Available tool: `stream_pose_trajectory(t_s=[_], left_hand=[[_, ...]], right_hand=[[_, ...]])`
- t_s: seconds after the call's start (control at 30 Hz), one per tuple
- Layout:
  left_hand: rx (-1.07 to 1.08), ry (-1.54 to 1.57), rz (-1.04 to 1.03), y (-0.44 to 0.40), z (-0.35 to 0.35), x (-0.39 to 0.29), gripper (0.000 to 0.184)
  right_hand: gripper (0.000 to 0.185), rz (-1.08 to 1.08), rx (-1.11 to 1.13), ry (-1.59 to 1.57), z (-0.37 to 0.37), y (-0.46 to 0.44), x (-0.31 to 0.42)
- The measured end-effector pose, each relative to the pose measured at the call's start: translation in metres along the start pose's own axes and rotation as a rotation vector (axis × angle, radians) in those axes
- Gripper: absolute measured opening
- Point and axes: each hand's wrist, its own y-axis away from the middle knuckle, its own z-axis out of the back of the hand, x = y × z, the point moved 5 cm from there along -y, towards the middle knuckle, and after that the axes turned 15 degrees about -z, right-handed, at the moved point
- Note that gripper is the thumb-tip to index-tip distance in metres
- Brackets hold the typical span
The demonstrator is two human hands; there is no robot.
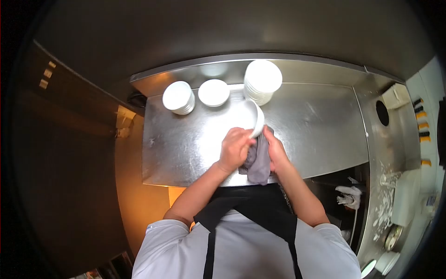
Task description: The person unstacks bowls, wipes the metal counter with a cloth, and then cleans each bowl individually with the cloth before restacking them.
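Observation:
A white bowl (259,122) is tilted on its side above the steel counter, between my two hands. My left hand (235,149) is closed on the bowl's near rim. My right hand (275,151) is closed around a grey cloth (261,162), its fingertips close to the bowl's edge. The cloth bunches up under the bowl and hangs toward the counter's front edge. Beyond the bowl stands a tall stack of white bowls (262,79). To the left are a shorter bowl stack (178,98) and a low white bowl or small stack (213,93).
The steel counter (320,125) has a raised back ledge (316,60). At the right is a sink area (378,200) with suds, a white container (396,96) and stacked plates (388,262). A white cloth (349,197) hangs below the counter's right side.

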Motion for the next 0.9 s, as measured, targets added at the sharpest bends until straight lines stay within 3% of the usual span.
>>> stream_pose_trajectory(t_s=[0.07,0.2,0.3,0.5,0.6,0.7,0.73,0.83,0.9], left_hand=[[-0.066,-0.22,0.042,-0.003,0.033,0.029,0.019],[0.044,-0.659,0.014,-0.026,0.115,0.081,0.019],[0.166,-0.817,0.01,-0.012,0.141,0.117,0.018],[0.307,-0.797,0.061,0.008,0.135,0.137,0.013],[0.49,-0.816,0.272,0.005,0.128,0.148,0.02],[0.254,-0.962,-0.075,-0.021,0.108,0.112,0.034],[0.308,-0.79,-0.051,-0.019,0.096,0.114,0.048],[0.49,-0.456,0.067,-0.003,0.05,0.133,0.049],[0.571,-0.537,0.063,-0.001,0.036,0.14,0.045]], right_hand=[[0.056,0.027,0.03,0.074,-0.007,0.007,-0.009],[0.061,0.094,0.039,-0.072,0.008,0.01,0.009],[0.06,0.192,0.017,-0.17,0.022,0.017,0.025],[0.062,0.33,0.029,-0.139,0.024,0.029,0.036],[0.063,0.336,0.016,-0.157,0.024,0.035,0.035],[0.069,0.34,0.007,-0.172,0.036,0.034,0.03],[0.071,0.346,-0.003,-0.182,0.038,0.036,0.028],[0.073,0.276,-0.073,-0.269,0.031,0.048,0.016],[0.082,0.228,-0.162,-0.316,0.025,0.057,0.005]])
